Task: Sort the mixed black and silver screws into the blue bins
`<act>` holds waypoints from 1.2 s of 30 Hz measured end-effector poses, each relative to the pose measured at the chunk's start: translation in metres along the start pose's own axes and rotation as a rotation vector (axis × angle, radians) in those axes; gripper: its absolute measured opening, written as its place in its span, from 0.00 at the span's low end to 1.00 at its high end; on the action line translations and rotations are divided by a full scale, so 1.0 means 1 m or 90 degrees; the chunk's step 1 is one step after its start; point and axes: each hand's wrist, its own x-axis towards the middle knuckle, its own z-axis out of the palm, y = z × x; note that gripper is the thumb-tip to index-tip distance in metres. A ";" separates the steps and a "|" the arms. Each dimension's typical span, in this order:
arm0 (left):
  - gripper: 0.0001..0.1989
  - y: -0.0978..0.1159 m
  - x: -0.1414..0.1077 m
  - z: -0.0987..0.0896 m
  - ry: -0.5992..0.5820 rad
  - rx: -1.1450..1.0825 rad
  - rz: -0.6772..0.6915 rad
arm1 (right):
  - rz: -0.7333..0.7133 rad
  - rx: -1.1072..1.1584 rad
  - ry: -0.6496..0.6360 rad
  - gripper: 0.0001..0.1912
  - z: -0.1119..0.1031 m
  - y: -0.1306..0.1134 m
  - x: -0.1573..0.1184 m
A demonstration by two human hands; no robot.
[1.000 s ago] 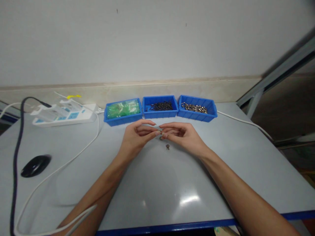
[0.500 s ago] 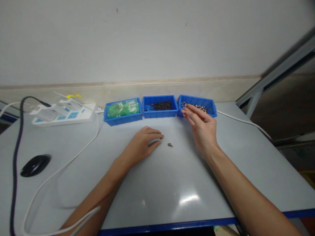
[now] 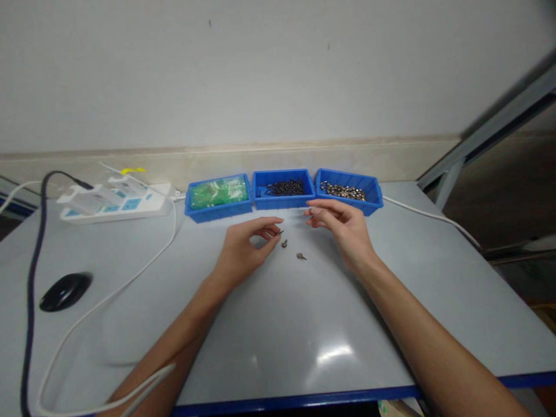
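My left hand (image 3: 247, 246) is over the middle of the table, its thumb and fingertips closed on a small dark screw (image 3: 280, 232) whose end sticks out to the right. Just below those fingertips lies a small metal piece with a round head (image 3: 284, 244). Another such piece (image 3: 301, 256), with a thin shank, rests a little to the right. My right hand (image 3: 341, 226) hovers in front of the right bin, thumb and forefinger pinched together. Whatever is between them is too small to make out.
Three blue bins line the wall: one with green plastic packets (image 3: 218, 193), one with dark screws (image 3: 285, 188), one with shiny metal pieces (image 3: 345, 191). At left are a white power strip (image 3: 117, 205), a black mouse (image 3: 66, 292) and loose cables (image 3: 130, 281).
My right hand has drawn back from the right bin, toward my left hand. My left hand has lifted slightly, uncovering the nearer metal piece, and the screw in its fingertips now shows.
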 end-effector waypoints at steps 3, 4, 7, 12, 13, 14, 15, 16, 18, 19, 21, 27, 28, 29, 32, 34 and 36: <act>0.21 0.004 0.001 0.000 -0.009 -0.113 -0.057 | -0.011 -0.062 -0.108 0.11 0.004 0.000 -0.006; 0.23 0.005 0.001 0.000 -0.012 -0.141 -0.070 | -0.012 -0.073 -0.137 0.11 0.005 0.000 -0.008; 0.25 0.010 0.002 -0.001 -0.012 -0.204 -0.105 | 0.008 -0.067 -0.209 0.12 0.008 -0.003 -0.012; 0.31 0.014 0.003 -0.003 0.001 -0.265 -0.195 | 0.068 0.024 -0.258 0.14 0.006 -0.007 -0.010; 0.32 0.014 0.003 -0.003 -0.002 -0.275 -0.207 | 0.075 0.041 -0.267 0.15 0.005 -0.007 -0.010; 0.33 0.014 0.004 -0.003 -0.006 -0.287 -0.214 | 0.083 0.056 -0.274 0.15 0.004 -0.007 -0.009; 0.33 0.015 0.004 -0.003 -0.013 -0.298 -0.217 | 0.090 0.067 -0.283 0.15 0.004 -0.006 -0.009; 0.34 0.015 0.004 -0.003 -0.020 -0.307 -0.218 | 0.096 0.073 -0.293 0.14 0.004 -0.006 -0.009; 0.33 0.015 0.004 -0.003 -0.029 -0.316 -0.219 | 0.106 0.073 -0.314 0.14 0.004 -0.006 -0.011; 0.33 0.015 0.003 -0.002 -0.030 -0.313 -0.218 | 0.111 0.071 -0.321 0.13 0.004 -0.005 -0.011; 0.29 0.013 0.002 -0.002 -0.028 -0.281 -0.199 | 0.114 0.069 -0.305 0.12 0.005 -0.004 -0.011; 0.09 -0.001 -0.003 0.002 -0.092 0.106 0.110 | -0.031 0.116 0.038 0.07 -0.001 0.000 0.001; 0.09 -0.004 -0.004 0.003 -0.114 0.153 0.157 | -0.065 0.120 0.109 0.08 -0.003 -0.001 0.003; 0.09 -0.007 -0.004 0.005 -0.132 0.183 0.189 | -0.091 0.123 0.169 0.11 -0.005 -0.001 0.006; 0.08 -0.013 -0.007 0.008 -0.144 0.217 0.207 | -0.107 0.118 0.242 0.18 -0.010 -0.003 0.010; 0.08 -0.014 -0.007 0.010 -0.133 0.217 0.192 | -0.082 0.105 0.217 0.17 -0.011 -0.003 0.010; 0.08 -0.012 -0.007 0.011 -0.115 0.193 0.167 | -0.046 0.084 0.168 0.13 -0.010 -0.003 0.008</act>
